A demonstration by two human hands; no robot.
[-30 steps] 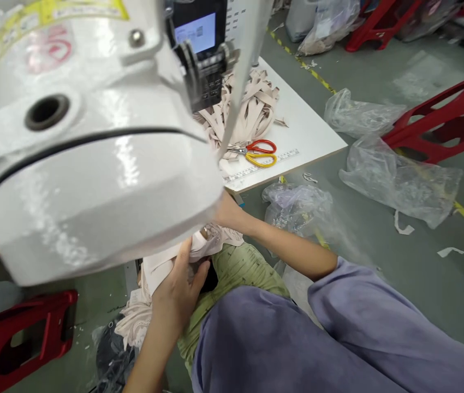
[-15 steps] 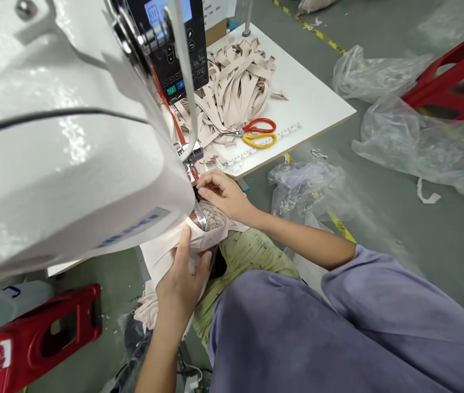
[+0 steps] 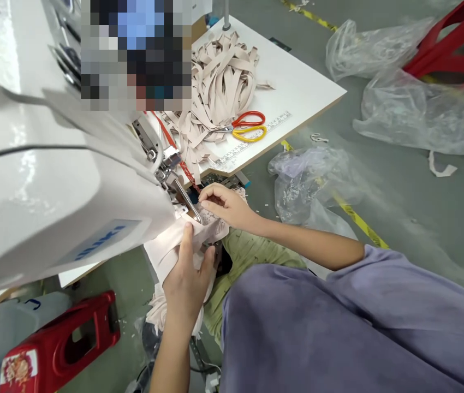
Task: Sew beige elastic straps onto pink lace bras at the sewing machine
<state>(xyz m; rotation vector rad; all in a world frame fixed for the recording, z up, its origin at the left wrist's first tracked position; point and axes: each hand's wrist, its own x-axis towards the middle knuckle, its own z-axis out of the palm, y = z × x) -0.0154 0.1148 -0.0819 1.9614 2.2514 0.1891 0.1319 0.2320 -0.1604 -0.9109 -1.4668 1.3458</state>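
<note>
A pale pink garment piece with lace (image 3: 211, 216) lies under the head of a white sewing machine (image 3: 121, 191), beside its metal arm (image 3: 189, 203). My left hand (image 3: 186, 278) is on the near part of the fabric. Its index finger stretches along the top towards the needle area, its thumb stands apart, and the other fingers are hidden by the cloth. Across the lace, my right hand (image 3: 230, 207) has thumb and fingertips drawn together at its far edge; what they pinch is hidden. A red cord (image 3: 186, 172) runs down close to those fingertips.
Pale fabric strips (image 3: 224, 82) are heaped on the white table (image 3: 297, 76), with red-and-yellow scissors (image 3: 249, 126) and a ruler (image 3: 256, 139) nearby. Clear plastic bags (image 3: 309, 174) lie on the floor. A red stool (image 3: 64, 344) stands at lower left.
The view has shifted, showing more of the needle area and metal arm. Both hands keep much the same pose on the garment. The table's things appear farther left and higher.
</note>
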